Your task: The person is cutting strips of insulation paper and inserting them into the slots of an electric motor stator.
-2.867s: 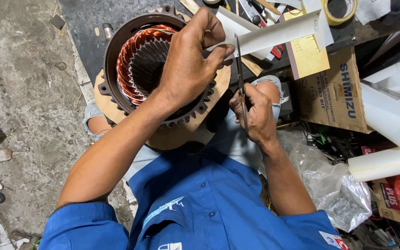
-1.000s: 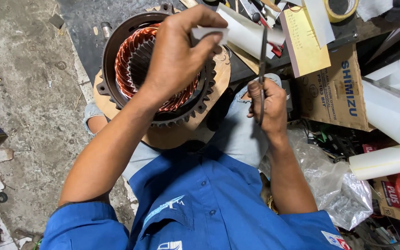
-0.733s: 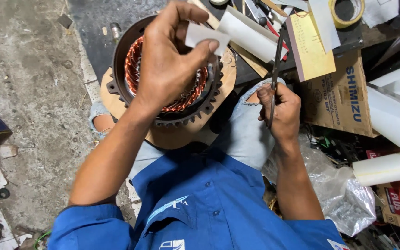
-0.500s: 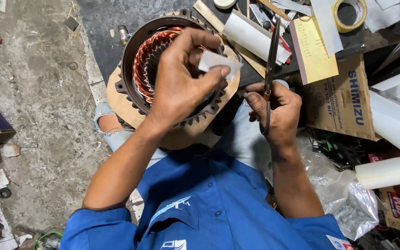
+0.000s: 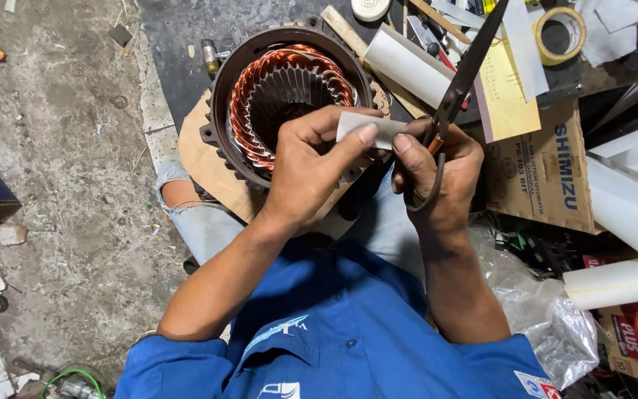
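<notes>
My left hand (image 5: 311,174) pinches a small white strip of insulating paper (image 5: 371,129) between thumb and fingers. My right hand (image 5: 437,177) touches the strip's right end with its thumb while holding dark scissors (image 5: 467,70), blades shut and pointing up and away. Both hands hover over a round motor stator (image 5: 289,89) with copper windings, which rests on brown cardboard (image 5: 201,151) by my knee.
A white paper roll (image 5: 407,66) and a yellow notepad (image 5: 503,96) lie beyond the stator. A tape ring (image 5: 563,33), a cardboard box (image 5: 548,174), white rolled sheets (image 5: 614,284) and a clear plastic bag (image 5: 548,325) crowd the right. Bare concrete floor (image 5: 60,162) lies left.
My left hand came down from above the stator with the cut paper strip. My right hand moved in with the scissors and now meets the strip; the long paper roll is released.
</notes>
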